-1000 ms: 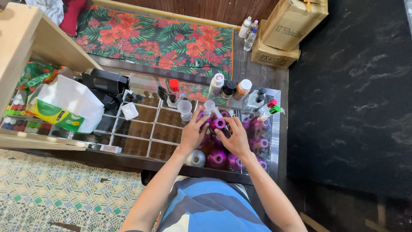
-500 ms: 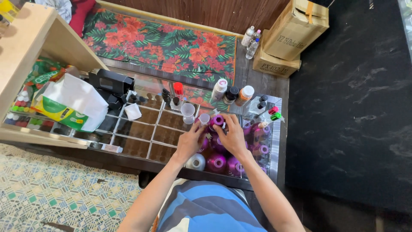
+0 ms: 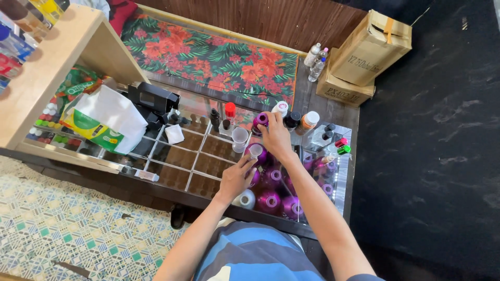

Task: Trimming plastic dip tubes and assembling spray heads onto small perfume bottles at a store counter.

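A floral mat [image 3: 208, 57] lies along the wooden wall. Two cardboard boxes [image 3: 359, 57] are stacked at the right, clear bottles [image 3: 316, 61] just beside them. A white plastic bag [image 3: 107, 117] rests near what looks like a black device [image 3: 152, 99].

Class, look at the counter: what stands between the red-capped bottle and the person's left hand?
In the head view, a clear plastic cup stands between the red-capped bottle and the left hand, on the glass counter.
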